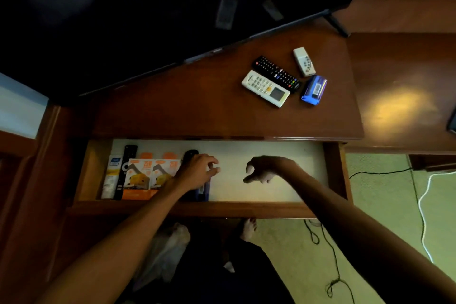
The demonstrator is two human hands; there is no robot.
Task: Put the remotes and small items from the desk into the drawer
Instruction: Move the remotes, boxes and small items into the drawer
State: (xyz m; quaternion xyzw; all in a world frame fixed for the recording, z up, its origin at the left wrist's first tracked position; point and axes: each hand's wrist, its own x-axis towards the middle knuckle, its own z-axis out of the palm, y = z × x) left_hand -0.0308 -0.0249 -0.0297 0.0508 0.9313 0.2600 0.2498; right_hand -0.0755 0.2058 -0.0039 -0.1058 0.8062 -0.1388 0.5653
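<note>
The wooden drawer [335,170] stands pulled out below the desk. Both my hands hover inside it with fingers apart: my left hand [197,173] over a black remote [190,155] and a blue item [204,190], my right hand [264,169] above the bare white drawer floor. Neither hand holds anything. On the desk top [185,106] lie a white air-conditioner remote [265,87], a black TV remote [276,73], a small white remote [304,61] and a blue packet [313,90], all close together at the right.
The drawer's left part holds a white tube [111,177], a slim black remote [125,170] and two orange boxes [150,177]. A dark TV screen [172,7] stands on the desk's back. Cables [422,205] trail on the floor at the right.
</note>
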